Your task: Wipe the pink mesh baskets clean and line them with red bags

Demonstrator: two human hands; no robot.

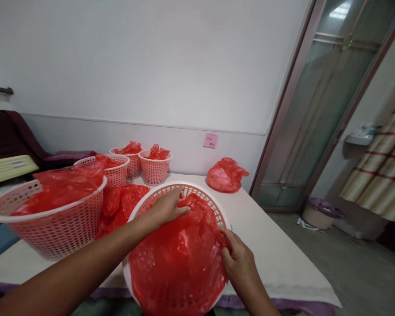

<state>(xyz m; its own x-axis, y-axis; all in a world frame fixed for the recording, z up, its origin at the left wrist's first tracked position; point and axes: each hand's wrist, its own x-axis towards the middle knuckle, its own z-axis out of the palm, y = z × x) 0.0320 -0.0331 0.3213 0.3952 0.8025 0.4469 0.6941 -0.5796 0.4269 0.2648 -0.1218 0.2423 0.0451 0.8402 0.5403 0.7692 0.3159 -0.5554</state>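
A white-rimmed plastic basket [221,210] with perforated sides tilts toward me at the table's near edge. Inside it, a translucent red plastic bag [181,259] spreads over the opening. My left hand [167,206] reaches across the far inner side of the basket, thumb apart from the fingers, touching the bag's crumpled upper part. On the right, my right hand [238,254] pinches the bag's edge by the rim. Loose red plastic bags [121,206] lie to the left of this basket, partly hidden behind it.
A large pink basket [66,232] with a red bag stands at left. Smaller bag-lined baskets [155,170] stand behind. A bulging red bag [227,175] sits at the back right of the white-covered table [276,254]. Beyond are a glass door [316,105] and a bin [319,215].
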